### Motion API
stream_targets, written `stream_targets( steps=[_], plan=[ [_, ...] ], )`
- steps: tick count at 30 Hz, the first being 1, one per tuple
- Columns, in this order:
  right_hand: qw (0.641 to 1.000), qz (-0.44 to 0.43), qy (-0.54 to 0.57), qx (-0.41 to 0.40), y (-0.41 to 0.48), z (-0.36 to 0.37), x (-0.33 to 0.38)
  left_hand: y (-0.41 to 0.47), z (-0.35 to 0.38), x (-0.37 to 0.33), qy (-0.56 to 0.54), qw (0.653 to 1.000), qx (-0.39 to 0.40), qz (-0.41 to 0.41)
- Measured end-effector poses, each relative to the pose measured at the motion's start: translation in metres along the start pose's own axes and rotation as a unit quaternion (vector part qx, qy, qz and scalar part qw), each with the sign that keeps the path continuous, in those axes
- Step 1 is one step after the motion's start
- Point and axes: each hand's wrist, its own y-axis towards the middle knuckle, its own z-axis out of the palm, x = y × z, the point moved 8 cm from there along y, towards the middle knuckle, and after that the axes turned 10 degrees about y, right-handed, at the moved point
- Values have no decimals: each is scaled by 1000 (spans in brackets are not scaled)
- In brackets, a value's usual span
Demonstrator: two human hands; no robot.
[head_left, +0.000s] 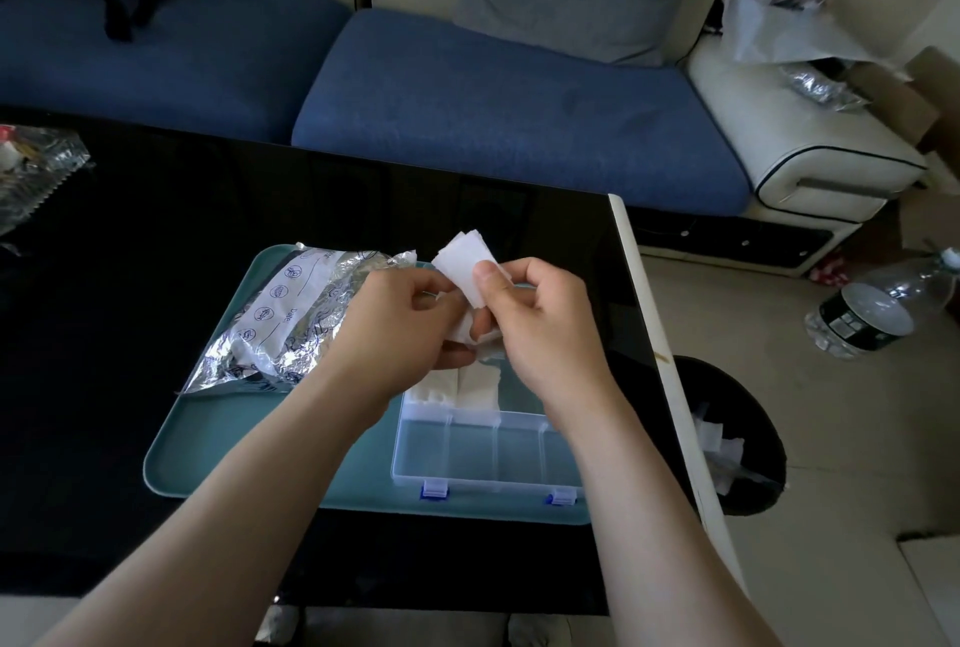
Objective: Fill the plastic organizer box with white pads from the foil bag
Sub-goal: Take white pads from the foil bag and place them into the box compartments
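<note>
Both hands meet above the clear plastic organizer box (488,454), which lies on a teal tray (208,459). My right hand (540,324) pinches a small stack of white pads (462,259) between thumb and fingers. My left hand (400,324) holds the lower part of the same pads from the left. Two far compartments of the box hold white pads (478,389); the near row of compartments looks empty. The crumpled foil bag (291,319) lies on the tray's left half, partly under my left wrist.
The tray sits on a black glossy table (130,283) whose right edge is a white strip. A black bin (737,438) with white scraps stands to the right, a water bottle (872,308) lies on the floor, and a blue-cushioned sofa (493,116) runs behind. More foil packaging (31,173) lies far left.
</note>
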Motion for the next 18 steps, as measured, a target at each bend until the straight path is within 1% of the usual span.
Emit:
stream_targets(
  steps=[5, 11, 14, 18],
  plan=[
    [1000, 17, -5, -19, 2, -1, -7, 0, 0, 0, 8, 1000, 1, 14],
    [998, -11, -49, -25, 4, 0, -7, 1, -1, -2, 20, 999, 1, 35],
    [997, -37, -41, -56, 4, -8, -3, 2, 0, -2, 23, 999, 13, 35],
    [992, -35, -22, -118, 7, -25, -3, 4, 0, 3, 28, 999, 12, 17]
  ],
)
